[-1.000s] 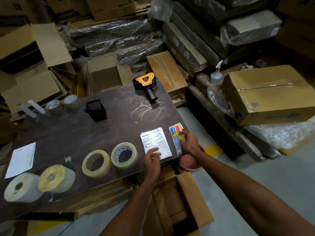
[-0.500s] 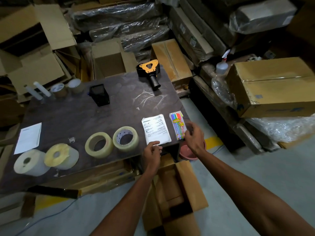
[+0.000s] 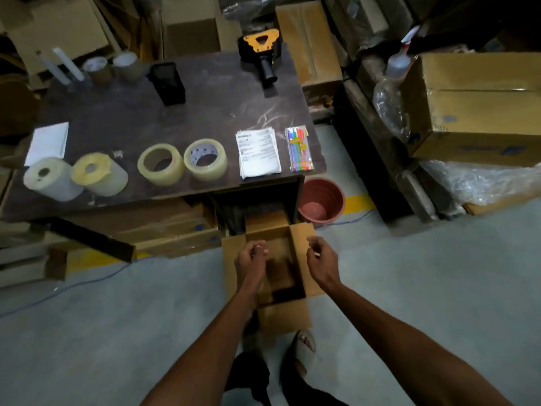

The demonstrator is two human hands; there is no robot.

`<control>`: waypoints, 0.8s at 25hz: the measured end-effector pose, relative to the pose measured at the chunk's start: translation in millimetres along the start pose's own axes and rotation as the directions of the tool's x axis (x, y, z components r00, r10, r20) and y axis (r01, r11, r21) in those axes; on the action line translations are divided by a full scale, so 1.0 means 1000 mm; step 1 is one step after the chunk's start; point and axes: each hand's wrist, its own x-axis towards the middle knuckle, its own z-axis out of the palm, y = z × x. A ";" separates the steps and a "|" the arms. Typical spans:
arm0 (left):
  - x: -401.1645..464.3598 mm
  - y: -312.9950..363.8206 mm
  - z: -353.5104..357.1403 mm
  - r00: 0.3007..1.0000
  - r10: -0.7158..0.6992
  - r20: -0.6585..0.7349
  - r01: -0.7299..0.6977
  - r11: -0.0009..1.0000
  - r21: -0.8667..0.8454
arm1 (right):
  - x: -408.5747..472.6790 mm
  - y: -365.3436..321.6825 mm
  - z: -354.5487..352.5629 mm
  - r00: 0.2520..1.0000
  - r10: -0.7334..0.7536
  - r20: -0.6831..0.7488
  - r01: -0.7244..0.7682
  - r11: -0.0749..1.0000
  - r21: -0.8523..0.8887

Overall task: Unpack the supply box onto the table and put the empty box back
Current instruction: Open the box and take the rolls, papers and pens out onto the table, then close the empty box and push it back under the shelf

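Left hand, right hand loosely curled, empty | over box | box interior dark

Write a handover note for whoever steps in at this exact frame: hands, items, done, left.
Left hand and right hand: loosely curled, empty, over the open supply box on the floor.
On the table: tape rolls, paper stack, marker pack.
Done: those items are unpacked.
Left: box looks empty, though its bottom is dark; check it, then put it back.

Printed paper sheets, pen pack: no legible text.
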 end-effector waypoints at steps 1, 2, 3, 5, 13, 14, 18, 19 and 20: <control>-0.009 -0.011 -0.002 1.000 -0.022 -0.003 0.022 1.000 0.012 | -0.012 0.012 0.002 0.999 0.006 0.037 -0.005 1.000 -0.031; -0.016 -0.025 -0.004 0.999 -0.044 -0.008 0.044 0.999 0.020 | -0.023 0.024 0.004 0.998 0.026 0.059 -0.023 0.998 -0.052; -0.022 -0.038 -0.007 0.998 -0.068 -0.017 0.069 0.997 0.027 | -0.032 0.034 0.006 0.996 0.053 0.074 -0.048 0.996 -0.071; -0.032 -0.063 -0.014 0.994 -0.105 -0.029 0.106 0.994 0.031 | -0.048 0.052 0.012 0.990 0.086 0.111 -0.075 0.992 -0.103; -0.048 -0.183 -0.019 0.979 -0.199 -0.043 0.201 0.978 0.062 | -0.089 0.119 0.050 0.949 0.165 0.267 -0.103 0.967 -0.233; -0.049 -0.199 -0.016 0.977 -0.209 -0.043 0.211 0.975 0.069 | -0.091 0.130 0.056 0.943 0.182 0.279 -0.112 0.962 -0.247; -0.055 -0.263 -0.002 0.962 -0.260 -0.082 0.266 0.962 0.064 | -0.098 0.180 0.073 0.908 0.224 0.355 -0.119 0.949 -0.292; -0.054 -0.278 0.004 0.956 -0.279 -0.089 0.285 0.956 0.065 | -0.097 0.196 0.077 0.901 0.213 0.377 -0.098 0.948 -0.303; -0.054 -0.296 0.013 0.950 -0.291 -0.113 0.300 0.951 0.071 | -0.095 0.217 0.081 0.894 0.207 0.397 -0.080 0.946 -0.314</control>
